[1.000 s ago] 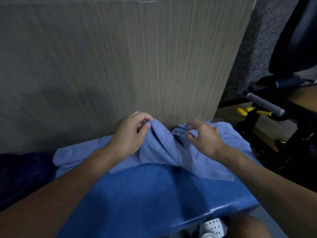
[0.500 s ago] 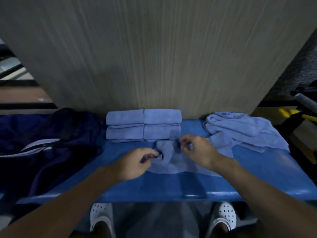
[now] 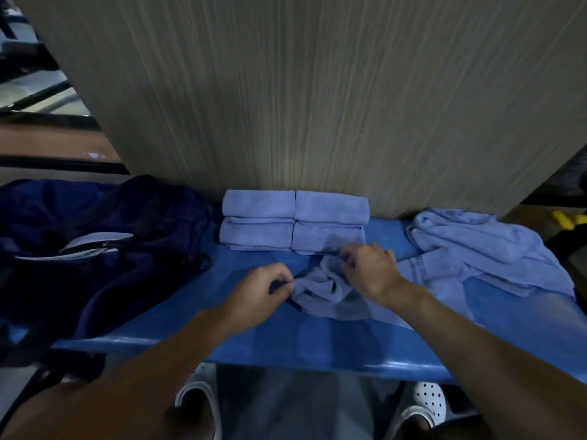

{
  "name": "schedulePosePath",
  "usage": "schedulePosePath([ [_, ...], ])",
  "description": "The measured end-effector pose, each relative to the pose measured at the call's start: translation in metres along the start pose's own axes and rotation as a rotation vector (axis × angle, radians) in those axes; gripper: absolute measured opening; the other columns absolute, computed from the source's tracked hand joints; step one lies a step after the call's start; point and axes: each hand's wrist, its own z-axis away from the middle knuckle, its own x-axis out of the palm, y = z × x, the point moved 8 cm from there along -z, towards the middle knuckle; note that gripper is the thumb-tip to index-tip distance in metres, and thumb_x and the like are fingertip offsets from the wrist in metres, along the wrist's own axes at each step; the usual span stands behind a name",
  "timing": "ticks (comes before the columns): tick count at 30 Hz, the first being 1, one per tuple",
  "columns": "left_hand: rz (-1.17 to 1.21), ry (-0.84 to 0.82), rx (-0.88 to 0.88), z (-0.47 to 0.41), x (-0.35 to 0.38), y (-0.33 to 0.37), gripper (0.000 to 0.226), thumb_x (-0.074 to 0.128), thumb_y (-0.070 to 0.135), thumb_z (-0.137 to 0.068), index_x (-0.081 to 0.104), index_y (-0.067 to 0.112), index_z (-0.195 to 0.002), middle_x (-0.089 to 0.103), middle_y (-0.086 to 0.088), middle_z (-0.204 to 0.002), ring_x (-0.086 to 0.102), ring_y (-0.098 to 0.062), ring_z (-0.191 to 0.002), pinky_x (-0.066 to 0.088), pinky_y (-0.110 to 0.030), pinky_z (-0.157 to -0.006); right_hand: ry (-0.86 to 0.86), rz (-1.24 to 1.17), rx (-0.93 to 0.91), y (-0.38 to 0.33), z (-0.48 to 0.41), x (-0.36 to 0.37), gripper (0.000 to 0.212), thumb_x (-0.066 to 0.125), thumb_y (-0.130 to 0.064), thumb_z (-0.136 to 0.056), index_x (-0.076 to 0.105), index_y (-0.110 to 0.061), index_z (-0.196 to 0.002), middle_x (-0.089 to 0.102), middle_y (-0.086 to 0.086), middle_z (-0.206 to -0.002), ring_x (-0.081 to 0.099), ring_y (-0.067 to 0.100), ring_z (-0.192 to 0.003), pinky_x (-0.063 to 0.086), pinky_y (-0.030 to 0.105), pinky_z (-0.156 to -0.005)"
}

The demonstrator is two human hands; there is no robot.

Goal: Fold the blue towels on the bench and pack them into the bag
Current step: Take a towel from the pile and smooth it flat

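At the back edge of the bench [image 3: 317, 341], against the wood-grain panel [image 3: 317, 90], we count four folded towels [image 3: 295, 220] set in two pairs side by side, neat and touching one another. At the middle of the bench, just in front of them, we find one loose towel [image 3: 327, 300], bunched and creased. The left hand [image 3: 260, 290] pinches its left edge with curled fingers. The right hand [image 3: 370, 268] pinches the cloth at its far side, close to the folded set. The two hands are near each other but apart, with the rumpled cloth between them. At the right end of the bench we note a heap of unfolded towels [image 3: 476, 249], lying slack and running toward the front edge; how many it holds we cannot tell. At the left end sits the dark bag [image 3: 95, 249], slumped, with a pale label showing; we see no towel in it. Below the front edge we list two white perforated shoes [image 3: 197, 398]. We judge the folding partly done: four towels finished, one in hand being found by its edges, the heap waiting, and all the packing yet to begin.
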Motion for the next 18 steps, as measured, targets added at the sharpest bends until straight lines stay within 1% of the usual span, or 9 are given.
schedulePosePath([
  [1, 0.040, 0.034, 0.011, -0.001, -0.004, 0.003, 0.012, 0.059, 0.018, -0.096, 0.059, 0.021, -0.084, 0.063, 0.002, -0.072, 0.059, -0.019, -0.066, 0.046, -0.035, -0.063, 0.010, -0.025, 0.003, 0.001, 0.000, -0.005, 0.018, 0.046, -0.023, -0.096, 0.063, -0.020, -0.101, 0.065, 0.006, -0.097, 0.051, 0.027, -0.102, 0.031, 0.036, -0.082],
  [2, 0.072, 0.070, 0.019, -0.002, -0.009, 0.008, 0.012, 0.056, 0.018, -0.098, 0.056, 0.018, -0.086, 0.060, 0.001, -0.068, 0.054, -0.020, -0.061, 0.042, -0.031, -0.059, 0.036, -0.071, 0.004, 0.001, -0.001, -0.013, 0.019, 0.044, -0.021, -0.096, 0.063, -0.017, -0.097, 0.065, 0.007, -0.093, 0.053, 0.027, -0.098, 0.032, 0.036, -0.081],
  [3, 0.105, 0.110, 0.031, -0.004, -0.017, 0.014, 0.012, 0.054, 0.016, -0.099, 0.054, 0.014, -0.087, 0.054, 0.004, -0.063, 0.047, -0.014, -0.056, 0.037, -0.025, -0.055, 0.079, -0.146, 0.003, 0.002, -0.002, -0.023, 0.019, 0.044, -0.019, -0.097, 0.062, -0.012, -0.095, 0.065, 0.008, -0.089, 0.055, 0.028, -0.092, 0.036, 0.037, -0.080],
  [5, 0.138, 0.189, 0.072, -0.010, -0.037, 0.032, 0.012, 0.052, 0.014, -0.100, 0.053, 0.010, -0.089, 0.046, 0.007, -0.062, 0.038, -0.003, -0.055, 0.032, -0.018, -0.053, 0.187, -0.366, -0.017, 0.002, -0.002, -0.052, 0.016, 0.046, -0.011, -0.096, 0.059, -0.004, -0.090, 0.060, 0.009, -0.076, 0.055, 0.025, -0.074, 0.040, 0.037, -0.071],
  [8, 0.118, 0.272, 0.132, -0.022, -0.073, 0.062, 0.009, 0.051, 0.014, -0.101, 0.057, 0.012, -0.094, 0.055, 0.004, -0.071, 0.047, -0.007, -0.063, 0.040, -0.019, -0.060, 0.339, -0.618, -0.050, -0.001, 0.002, -0.105, 0.013, 0.050, -0.003, -0.095, 0.058, -0.005, -0.086, 0.053, 0.001, -0.066, 0.046, 0.009, -0.060, 0.035, 0.023, -0.059],
  [11, 0.086, 0.326, 0.199, -0.033, -0.114, 0.097, 0.015, 0.050, 0.020, -0.097, 0.064, 0.017, -0.099, 0.068, -0.002, -0.086, 0.061, -0.015, -0.078, 0.049, -0.029, -0.076, 0.482, -0.770, -0.062, 0.000, 0.011, -0.152, 0.011, 0.051, -0.005, -0.096, 0.056, -0.010, -0.087, 0.056, 0.000, -0.066, 0.048, -0.002, -0.057, 0.038, 0.011, -0.054],
  [13, 0.028, 0.330, 0.277, -0.036, -0.138, 0.128, 0.020, 0.047, 0.017, -0.097, 0.066, 0.015, -0.098, 0.069, -0.001, -0.087, 0.061, -0.009, -0.079, 0.049, -0.028, -0.077, 0.580, -0.823, -0.065, 0.004, 0.022, -0.181, 0.010, 0.051, -0.007, -0.096, 0.055, -0.010, -0.088, 0.053, -0.003, -0.063, 0.048, -0.005, -0.050, 0.036, 0.009, -0.052],
  [15, -0.035, 0.332, 0.342, -0.035, -0.156, 0.157, 0.022, 0.046, 0.010, -0.101, 0.068, 0.015, -0.097, 0.068, 0.007, -0.085, 0.060, -0.001, -0.078, 0.047, -0.020, -0.074, 0.644, -0.910, -0.071, 0.008, 0.035, -0.205, 0.005, 0.051, -0.006, -0.096, 0.054, -0.009, -0.094, 0.053, -0.001, -0.064, 0.047, -0.004, -0.049, 0.035, 0.008, -0.050],
  [18, -0.155, 0.307, 0.418, -0.038, -0.163, 0.190, 0.022, 0.048, 0.006, -0.099, 0.069, 0.011, -0.101, 0.069, 0.004, -0.093, 0.061, -0.004, -0.087, 0.044, -0.013, -0.079, 0.680, -0.959, -0.083, 0.020, 0.050, -0.223, 0.010, 0.051, -0.005, -0.096, 0.053, -0.013, -0.102, 0.051, 0.010, -0.065, 0.042, 0.012, -0.055, 0.030, 0.016, -0.044],
])
